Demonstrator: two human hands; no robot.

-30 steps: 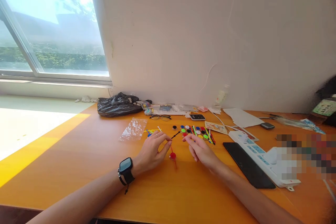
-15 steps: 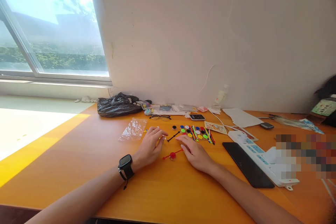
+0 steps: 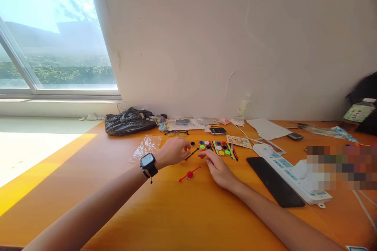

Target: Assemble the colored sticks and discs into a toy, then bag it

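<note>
Black rod: slim black plastic arrow-tipped rod (image 3: 192,153) on the table (image 3: 153,215) between the hands, long axis slanting away rightward.
Left hand (image 3: 174,151): nearer the rod, which lies just right of its curled fingers; cannot tell whether they pinch anything.
Right hand (image 3: 220,169): fingers bent, grip unclear.
Red spinner: red plastic arrow with round hub (image 3: 190,175), nearer the person, slanting likewise.

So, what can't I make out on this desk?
All in the head view:
- Left hand: its own back hides what, if anything, the fingertips touch.
- Black plastic bag: its opaque film hides any contents.
- Things right of the power strip: scrambled by pixel blocks.
- Card: print too small to read.
- Blue-and-white object: cut off by the bottom edge.
</note>
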